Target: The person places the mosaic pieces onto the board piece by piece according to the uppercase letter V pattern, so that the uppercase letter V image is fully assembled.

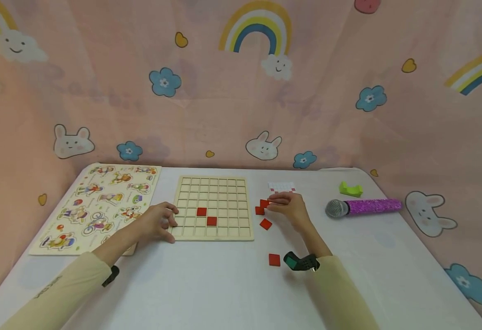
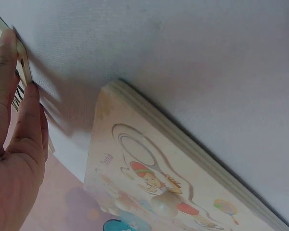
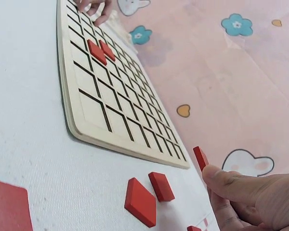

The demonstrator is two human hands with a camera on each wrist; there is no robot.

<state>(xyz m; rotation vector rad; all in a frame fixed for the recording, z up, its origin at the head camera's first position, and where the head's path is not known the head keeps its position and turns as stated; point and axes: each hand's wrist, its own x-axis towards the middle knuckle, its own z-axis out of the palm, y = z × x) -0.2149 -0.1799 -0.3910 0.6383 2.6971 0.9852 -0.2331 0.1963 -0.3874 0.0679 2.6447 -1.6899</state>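
Red tile (image 3: 200,157) in right grip (image 1: 292,208)

The grid board (image 1: 213,196) looks wooden and smooth, the red tiles (image 1: 274,260) matt, the tablecloth (image 1: 199,284) woven, the microphone handle (image 1: 375,206) glittery.

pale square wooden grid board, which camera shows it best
The head view: nearly all of the pale square wooden grid board shows from above. The right wrist view has much of it, slanted and cut off at the top; the left wrist view, only a corner strip.
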